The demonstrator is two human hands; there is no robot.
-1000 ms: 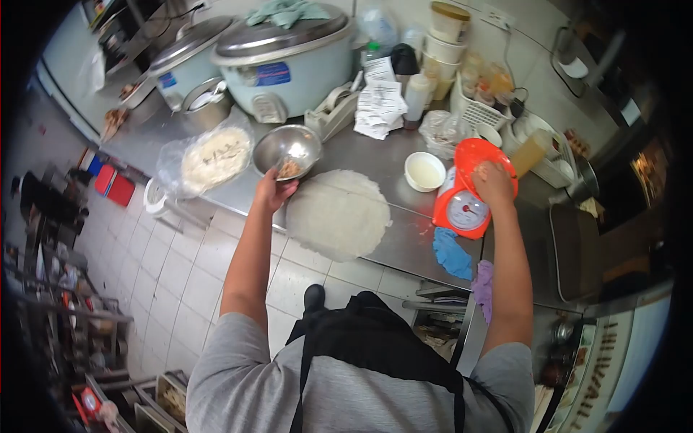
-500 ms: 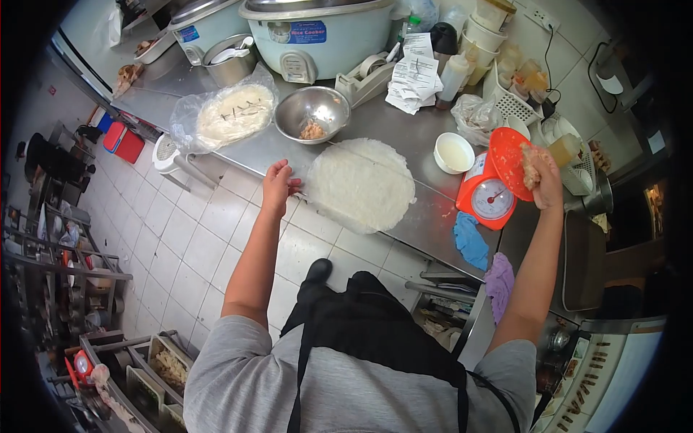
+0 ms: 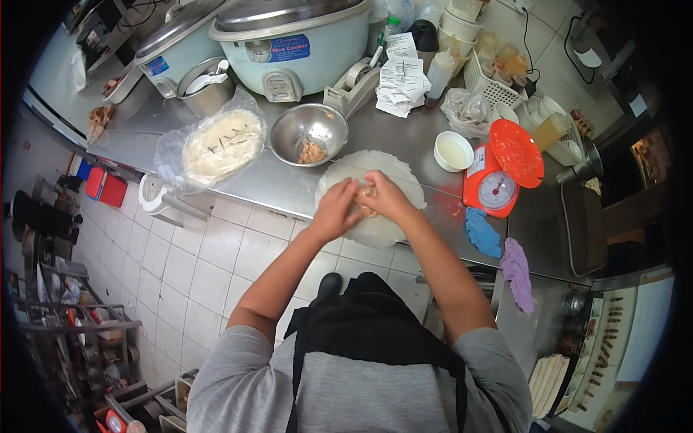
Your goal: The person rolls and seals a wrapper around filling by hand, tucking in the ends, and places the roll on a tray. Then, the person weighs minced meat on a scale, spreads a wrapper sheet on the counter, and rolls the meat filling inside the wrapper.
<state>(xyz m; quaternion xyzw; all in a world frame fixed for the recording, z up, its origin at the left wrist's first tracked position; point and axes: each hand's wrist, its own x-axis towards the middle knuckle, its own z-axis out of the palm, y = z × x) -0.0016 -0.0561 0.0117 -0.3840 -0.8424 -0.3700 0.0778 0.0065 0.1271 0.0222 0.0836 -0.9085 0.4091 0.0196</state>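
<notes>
A round, thin white wrapper sheet (image 3: 393,232) lies at the counter's front edge, partly hidden by my hands. Over its middle, a lump of pinkish-brown minced filling (image 3: 367,193) sits between my two hands. My left hand (image 3: 337,211) curls against the lump's left side. From the right, my right hand (image 3: 385,198) closes around it, covering much of it. Just behind, a steel bowl (image 3: 289,133) has more of this mince in its bottom. The orange kitchen scale (image 3: 482,180) carries a tilted red pan (image 3: 514,148) with smears of mince.
A plastic bag of pale sheets (image 3: 224,144) lies left of the bowl. A small white bowl (image 3: 453,151) stands beside the scale. Blue cloth (image 3: 482,232) and purple cloth (image 3: 517,270) lie at right. Behind are a large rice cooker (image 3: 289,54) and receipts (image 3: 401,83).
My right hand has brought the mince from the scale pan to the wrapper. My left hand has moved from the wrapper's left edge to the mince. The view has shifted slightly.
</notes>
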